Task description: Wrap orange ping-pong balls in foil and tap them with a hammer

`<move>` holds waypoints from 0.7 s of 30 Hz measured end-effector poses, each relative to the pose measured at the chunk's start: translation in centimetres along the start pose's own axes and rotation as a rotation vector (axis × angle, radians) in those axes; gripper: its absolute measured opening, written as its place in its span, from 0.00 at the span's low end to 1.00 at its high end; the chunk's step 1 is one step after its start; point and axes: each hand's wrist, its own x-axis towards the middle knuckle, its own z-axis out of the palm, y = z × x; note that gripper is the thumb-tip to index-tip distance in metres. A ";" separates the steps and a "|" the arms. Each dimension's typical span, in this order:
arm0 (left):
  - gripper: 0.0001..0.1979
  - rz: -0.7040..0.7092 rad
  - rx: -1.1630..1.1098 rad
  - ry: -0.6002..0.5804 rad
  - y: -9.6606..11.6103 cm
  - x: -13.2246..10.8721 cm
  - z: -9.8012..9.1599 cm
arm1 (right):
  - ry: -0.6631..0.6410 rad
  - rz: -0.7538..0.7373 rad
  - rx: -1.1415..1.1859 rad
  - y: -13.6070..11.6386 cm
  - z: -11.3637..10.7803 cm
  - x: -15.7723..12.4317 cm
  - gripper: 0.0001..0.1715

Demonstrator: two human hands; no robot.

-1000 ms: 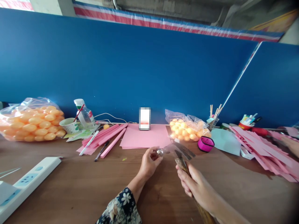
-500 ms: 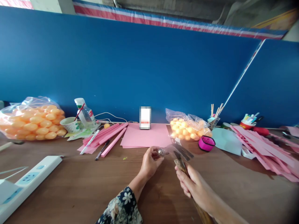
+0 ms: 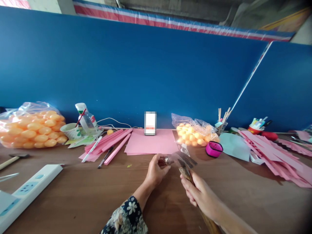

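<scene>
My left hand (image 3: 156,170), in a dark floral sleeve, pinches a small shiny round thing (image 3: 167,161) between thumb and fingers above the brown table. Its exact kind is hard to make out. My right hand (image 3: 198,190) is wrapped round the wooden handle of a claw hammer (image 3: 186,174). The hammer's head points away from me, its claw to the right and its striking end, blurred, close to the round thing. Whether the two touch, I cannot tell. Just beyond both hands lie pink paper sheets (image 3: 148,143).
A phone (image 3: 150,123) stands on the pink sheets. Bags of orange balls (image 3: 36,130) flank it, the smaller bag (image 3: 192,133) near a magenta band (image 3: 214,149). A power strip (image 3: 31,187) and another hammer (image 3: 14,159) lie left; pink strips (image 3: 275,156) lie right.
My view has turned slightly, so more of the other hammer shows at the left. Both hands keep their grips and hardly move; the hammer head is blurred in both frames.
</scene>
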 end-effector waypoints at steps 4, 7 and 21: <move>0.20 -0.056 -0.056 0.008 0.4 0.2 -0.1 | 0.001 -0.026 0.034 -0.3 -0.2 -0.1 0.15; 0.23 -0.099 -0.130 0.028 0.8 0.3 -0.1 | 0.013 -0.035 0.047 -0.6 -0.4 -0.3 0.14; 0.19 -0.183 -0.280 -0.035 1.5 0.1 -0.3 | 0.033 -0.018 0.028 -1.2 -0.6 -0.3 0.15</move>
